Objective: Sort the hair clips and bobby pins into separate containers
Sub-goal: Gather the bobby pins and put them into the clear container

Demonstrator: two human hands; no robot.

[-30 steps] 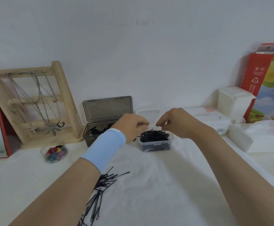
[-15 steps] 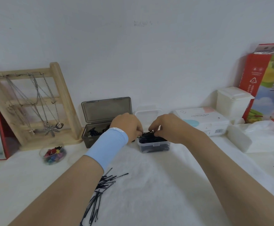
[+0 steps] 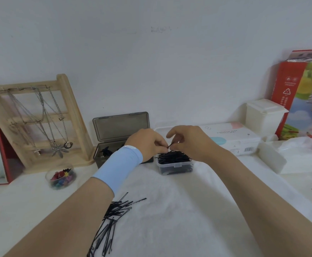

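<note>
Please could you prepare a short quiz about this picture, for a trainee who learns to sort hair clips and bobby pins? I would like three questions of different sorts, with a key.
1. True or false: the lid of the smoky grey plastic box stands open.
2. What do the left hand and the right hand pinch between them, above the clear plastic box heaped with pins?
A) a silver necklace
B) a thin black bobby pin
C) a red clip
3. Fill in: the small round clear bowl holds ______ hair clips.
Key: 1 true; 2 B; 3 coloured.
</note>
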